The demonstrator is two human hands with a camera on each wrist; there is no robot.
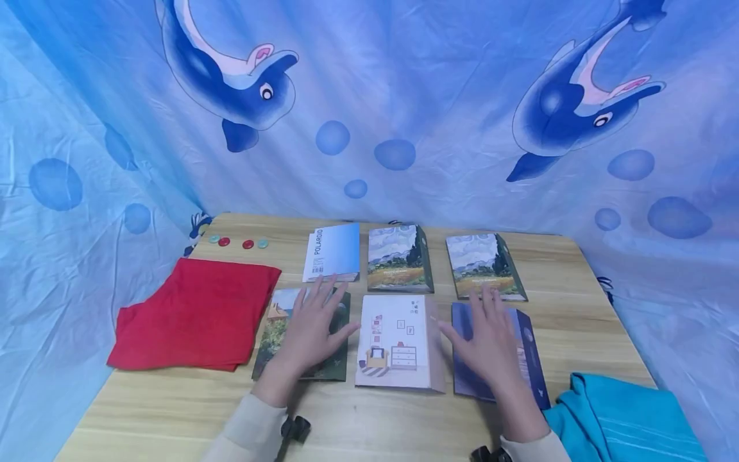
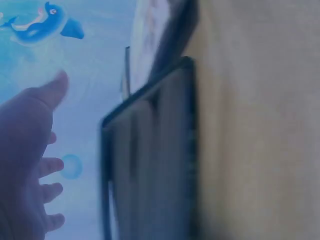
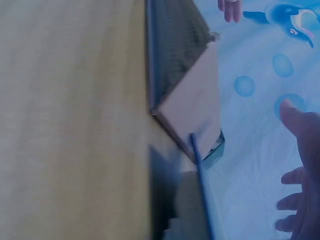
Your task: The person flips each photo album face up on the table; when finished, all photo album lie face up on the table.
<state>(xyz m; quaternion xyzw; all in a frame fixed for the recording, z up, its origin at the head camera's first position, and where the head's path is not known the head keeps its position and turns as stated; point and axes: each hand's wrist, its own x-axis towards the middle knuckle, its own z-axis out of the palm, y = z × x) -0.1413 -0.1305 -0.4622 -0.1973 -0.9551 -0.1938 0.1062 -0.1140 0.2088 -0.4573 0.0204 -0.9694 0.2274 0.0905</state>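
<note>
My left hand (image 1: 312, 330), fingers spread, hovers over a dark green book (image 1: 331, 359) with a landscape cover. In the left wrist view that hand (image 2: 25, 150) appears apart from the book's thick, dark-edged side (image 2: 150, 165). Over a purple-blue book (image 1: 470, 369) on the right, my right hand (image 1: 491, 340) is also held with straight fingers and nothing in it. Between the hands lies a white book (image 1: 383, 340) with a drawn armchair and drawers on its cover. Its pale side (image 3: 195, 100) shows in the right wrist view.
Behind stand a blue-white POLAROID book (image 1: 340, 250) and two painted-landscape books, one central (image 1: 395, 260), one right (image 1: 479, 263). Folded red cloth (image 1: 196, 314) lies left, teal cloth (image 1: 635, 417) front right. Several red and green discs (image 1: 247, 244) sit at the back left.
</note>
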